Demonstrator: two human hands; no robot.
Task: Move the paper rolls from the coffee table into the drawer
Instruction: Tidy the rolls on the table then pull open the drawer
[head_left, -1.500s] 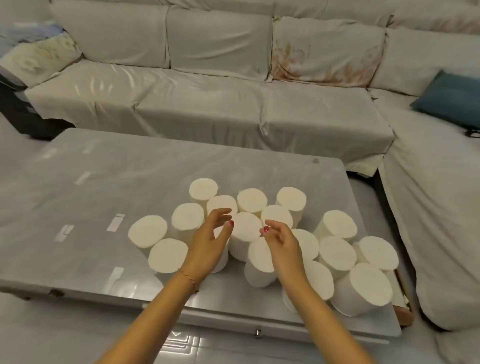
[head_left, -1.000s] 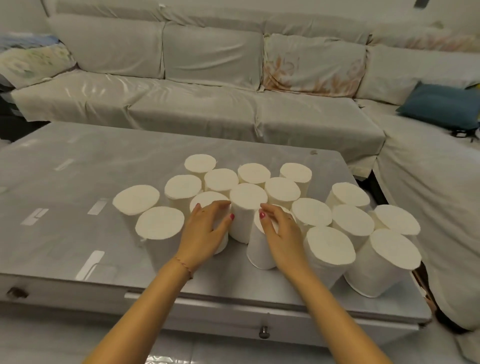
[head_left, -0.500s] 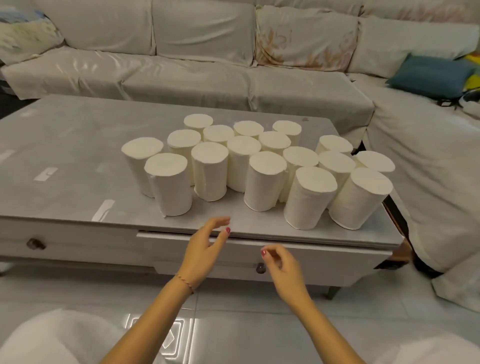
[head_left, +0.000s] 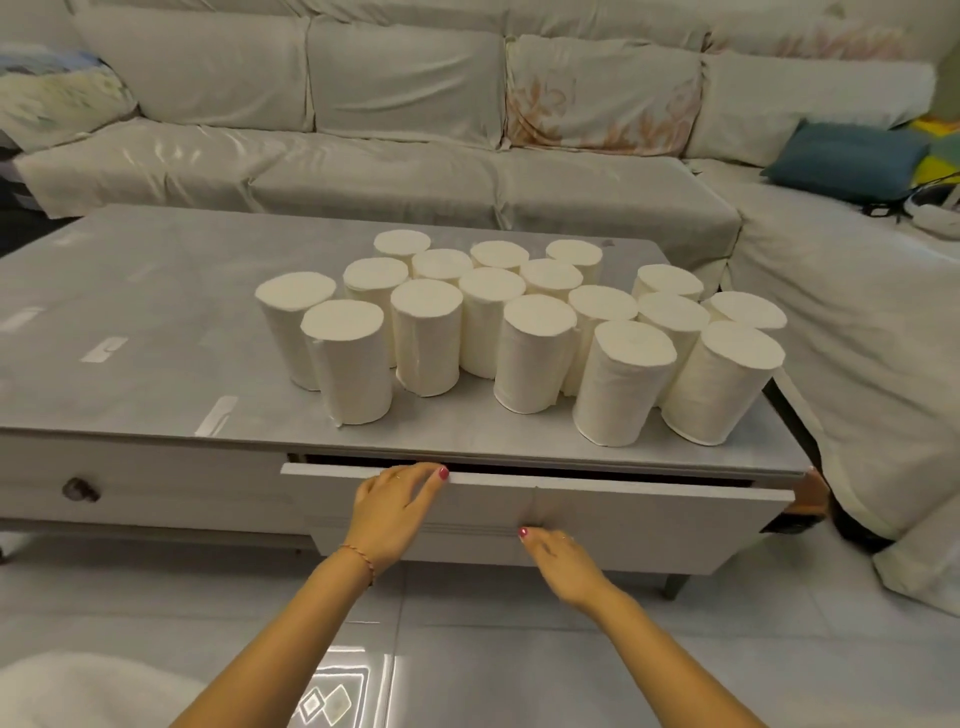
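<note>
Her left hand hooks fingers over the barely open drawer, its inside dark; right hand hides the knob, grip unclear.

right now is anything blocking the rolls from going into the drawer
Yes: the drawer is open only a crack, its front just clear of the coffee table edge. The paper rolls all stand on top.

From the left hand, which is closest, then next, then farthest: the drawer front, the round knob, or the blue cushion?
Seen from the head camera, starting at the left hand:
1. Drawer front: the hand's fingers rest on its top edge, so it is touching.
2. Round knob: off to the left, on the next drawer.
3. Blue cushion: far back right, on the sofa.
</note>
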